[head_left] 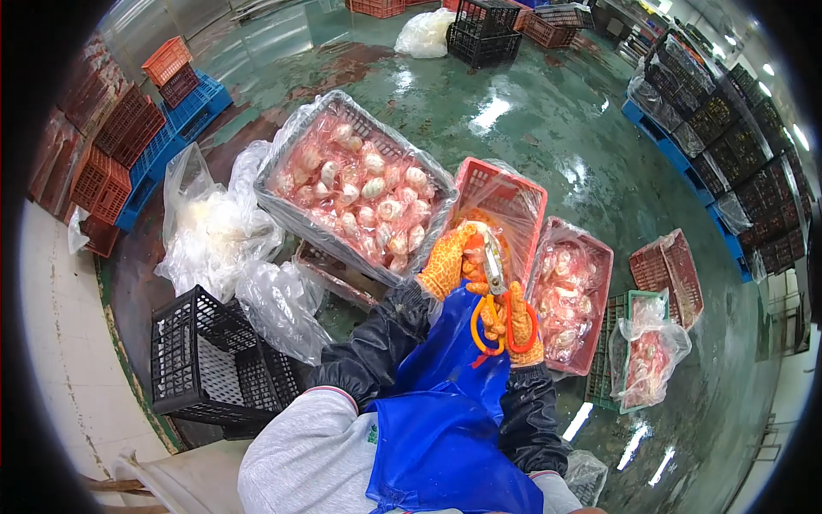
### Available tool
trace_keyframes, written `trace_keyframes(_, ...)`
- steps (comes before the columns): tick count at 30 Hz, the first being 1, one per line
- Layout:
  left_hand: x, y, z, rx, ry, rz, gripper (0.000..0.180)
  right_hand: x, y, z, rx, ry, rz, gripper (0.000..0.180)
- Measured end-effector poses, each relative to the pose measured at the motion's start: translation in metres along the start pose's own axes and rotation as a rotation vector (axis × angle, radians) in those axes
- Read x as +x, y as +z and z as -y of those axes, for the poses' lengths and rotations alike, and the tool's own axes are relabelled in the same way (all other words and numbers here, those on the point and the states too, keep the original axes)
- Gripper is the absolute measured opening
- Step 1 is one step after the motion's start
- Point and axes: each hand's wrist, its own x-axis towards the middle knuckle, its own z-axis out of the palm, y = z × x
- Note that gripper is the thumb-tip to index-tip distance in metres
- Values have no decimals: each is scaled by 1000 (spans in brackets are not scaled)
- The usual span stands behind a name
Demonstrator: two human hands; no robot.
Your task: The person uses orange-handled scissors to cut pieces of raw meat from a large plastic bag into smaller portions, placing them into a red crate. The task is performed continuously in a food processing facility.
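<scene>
My left hand, in an orange patterned glove, is closed around a small white piece whose kind I cannot make out. My right hand, gloved alike, grips orange-handled scissors, their blades pointing up beside the left fingers. Both hands are over the near end of a lined red crate with orange pieces inside. To the left, a large grey plastic-lined crate holds many white rounded pieces in pinkish-red wrapping. Similar pieces fill a red lined crate on the right.
Crumpled clear plastic bags lie at left, above a black crate. Farther right stand a green crate and a red crate. Stacked crates on blue pallets line the sides. The green floor looks wet.
</scene>
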Motion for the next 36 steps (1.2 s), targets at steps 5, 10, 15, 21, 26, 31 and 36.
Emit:
trace_keyframes(5, 15, -28, 30, 41, 131, -222, 22, 10, -4, -23, 220, -15, -189, 63)
trace_keyframes(10, 1, 30, 7, 475, 44, -430, 18, 20, -8, -21, 241, 11, -134, 58)
trace_keyframes(15, 19, -4, 20, 876, 435, -431, 17, 34, -4, -18, 39, 106, -272, 53)
trace_keyframes(21, 13, 19, 11, 1038, 363, -477, 20, 34, 2, -14, -129, 87, -331, 49)
trace_keyframes(26, 44, 29, 37, 1550, 361, -130, 28, 12, -18, -29, 439, -217, -377, 33)
trace_keyframes(31, 55, -15, -66, 1951, 641, -122, 62, -16, -74, -42, 630, -616, -302, 26)
trace_keyframes(36, 75, -150, -153, 2764, 297, -660, 72, -58, -77, -47, 747, -703, -581, 37)
